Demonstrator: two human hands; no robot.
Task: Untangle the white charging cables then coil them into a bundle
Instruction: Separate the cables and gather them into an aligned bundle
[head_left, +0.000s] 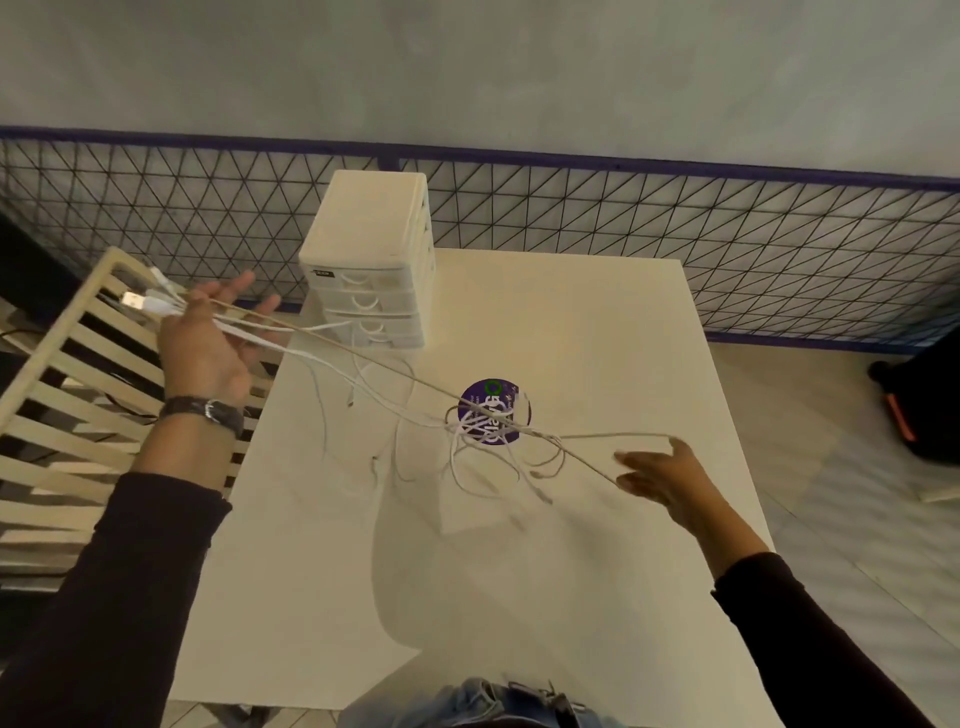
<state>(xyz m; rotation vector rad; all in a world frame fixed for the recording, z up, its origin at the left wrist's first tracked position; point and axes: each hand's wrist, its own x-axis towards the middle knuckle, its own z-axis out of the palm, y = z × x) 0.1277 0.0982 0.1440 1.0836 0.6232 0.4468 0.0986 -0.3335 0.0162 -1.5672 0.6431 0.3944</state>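
Several white charging cables (363, 358) stretch from my raised left hand (208, 338) down to a tangled knot (488, 421) hanging above the table (597, 338). My left hand, off the table's left edge, holds the USB plug ends (140, 301) between its fingers, with thumb and forefinger spread. One cable runs taut from there through the knot to my right hand (665, 478). My right hand is blurred, low over the table's right side; a loop of that cable bends around its fingers. Loose ends dangle below the knot.
A white small drawer unit (374, 260) stands at the table's back left. A purple round sticker (493, 410) lies on the table under the knot. A slatted wooden frame (57, 395) leans at the left. A wire mesh fence (675, 218) runs behind.
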